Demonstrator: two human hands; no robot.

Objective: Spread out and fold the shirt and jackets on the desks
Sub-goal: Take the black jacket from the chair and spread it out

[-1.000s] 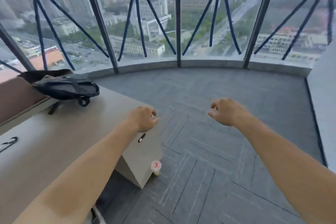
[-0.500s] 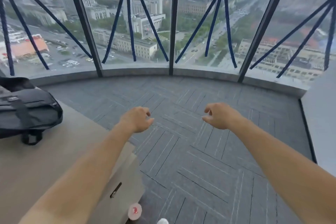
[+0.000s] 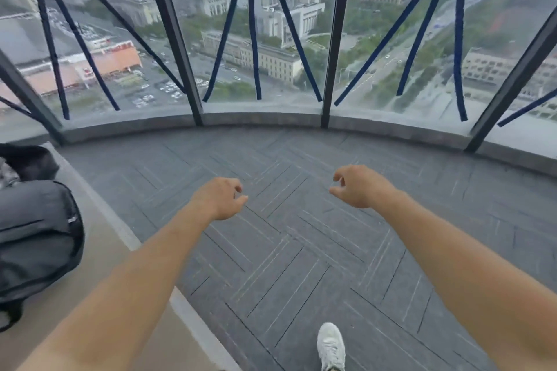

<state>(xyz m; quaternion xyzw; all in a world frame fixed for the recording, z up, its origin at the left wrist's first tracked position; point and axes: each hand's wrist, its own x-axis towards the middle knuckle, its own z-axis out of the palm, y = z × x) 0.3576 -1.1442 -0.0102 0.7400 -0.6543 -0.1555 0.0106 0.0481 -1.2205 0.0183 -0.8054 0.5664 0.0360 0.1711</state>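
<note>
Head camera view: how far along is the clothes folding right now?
Nothing looks done: no shirt or jacket plainly shows, folded or not. In hand: nothing; the left hand and right hand hover loosely curled and empty over the carpet floor. The desk at the left bears a dark backpack; the dark heap behind it is too cut off to tell. A white shoe suggests walking. All spreading and folding appears left.

Our left hand (image 3: 218,197) and right hand (image 3: 358,187) hang apart above the floor (image 3: 286,250), right of the desk (image 3: 99,250). A backpack (image 3: 36,238) lies toward the desk's left side; behind it, near the far corner, sits what may be a second bag (image 3: 30,159). Our shoe (image 3: 331,346) stands on the floor nearest us; the windows (image 3: 355,24) curve along the far side
</note>
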